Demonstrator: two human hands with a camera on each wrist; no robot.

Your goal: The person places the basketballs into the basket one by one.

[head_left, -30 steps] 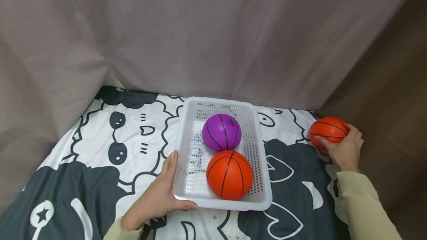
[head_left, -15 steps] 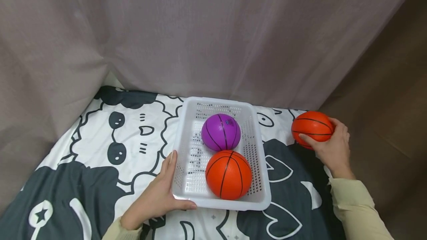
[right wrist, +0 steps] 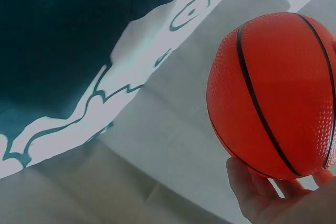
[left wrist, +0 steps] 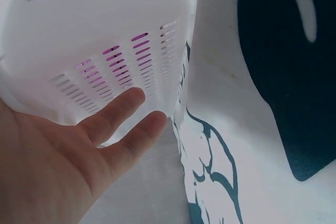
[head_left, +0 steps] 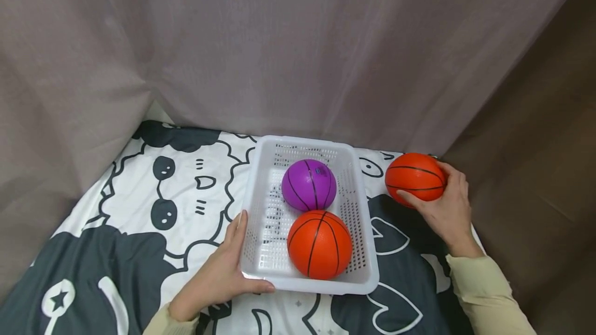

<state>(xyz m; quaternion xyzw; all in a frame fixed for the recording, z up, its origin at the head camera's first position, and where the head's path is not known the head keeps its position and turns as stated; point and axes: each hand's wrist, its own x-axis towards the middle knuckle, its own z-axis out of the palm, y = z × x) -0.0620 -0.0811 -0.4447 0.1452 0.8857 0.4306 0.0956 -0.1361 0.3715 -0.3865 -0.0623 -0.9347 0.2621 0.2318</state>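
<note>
A white perforated plastic basket (head_left: 265,211) sits on the patterned cloth. Inside it, a purple toy basketball (head_left: 309,185) lies behind an orange toy basketball (head_left: 319,244), and the two touch. My left hand (head_left: 219,268) rests against the basket's near left corner, thumb along the front rim. In the left wrist view its fingers (left wrist: 134,140) are straight beside the slotted wall. To the right of the basket, my right hand (head_left: 449,208) grips a second orange toy basketball (head_left: 414,177), which appears lifted off the cloth. In the right wrist view, fingers (right wrist: 241,184) curl under this ball (right wrist: 278,98).
A black and white cartoon-print cloth (head_left: 195,221) covers the surface. Grey-brown curtain fabric (head_left: 298,56) hangs along its far edge, and darker brown fabric (head_left: 535,169) hangs along the right side.
My right hand has carried the second orange basketball leftward and slightly up, closer to the basket. My left hand, the basket and the two balls in it have stayed put.
</note>
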